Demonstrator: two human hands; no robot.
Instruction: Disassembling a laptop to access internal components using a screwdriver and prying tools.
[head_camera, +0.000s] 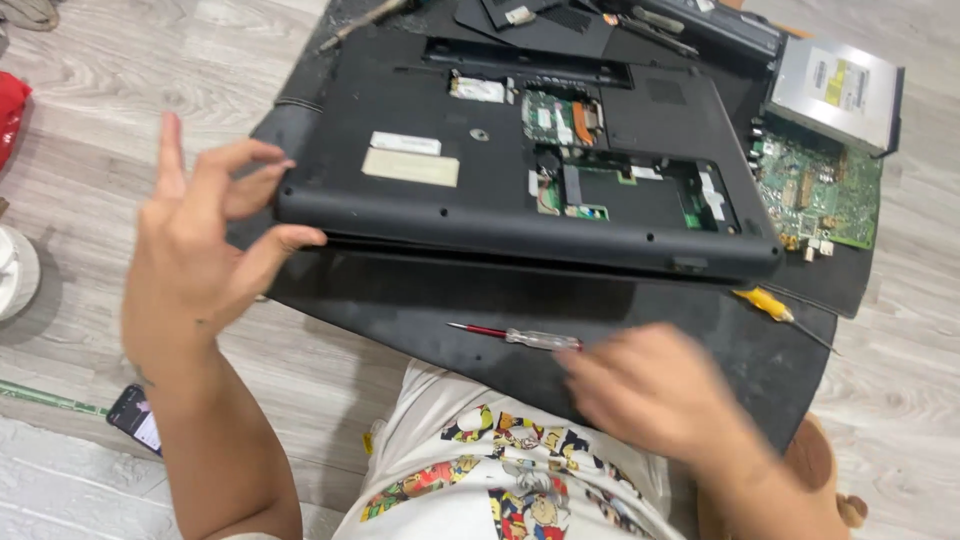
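1. right now, the left hand (190, 270) is raised at the left corner of an overturned black laptop (520, 150); its fingers (245, 155) are spread and curled, the thumb tip touching or just beside the laptop's front corner edge, nothing pinched between them.
2. the right hand (655, 390) is low, near the front edge of the desk (420, 310), and motion-blurred; its fingertips are just beside the clear handle end of a small screwdriver (515, 336) with a red shaft part, but whether they touch or grip it cannot be told, nor how the fingers stand.
3. the laptop lies bottom-up across the middle of the dark desk, with cover panels off so that green circuit boards, a copper-coloured part and an open bay (640, 195) show in its right half; pale labels (410, 165) sit on its left half.
4. the small screwdriver lies flat on the desk in front of the laptop, apart from it, tip pointing left.
5. a yellow-handled screwdriver (765, 303) lies on the desk near the laptop's right front corner.
6. a bare green circuit board (820, 195) lies just right of the laptop, and a silver optical drive (838, 92) sits behind that board.
7. black removed panels (540, 25) lie behind the laptop at the far edge.
8. a phone (135, 415) lies on the pale wood floor (100, 120), left of the left forearm.
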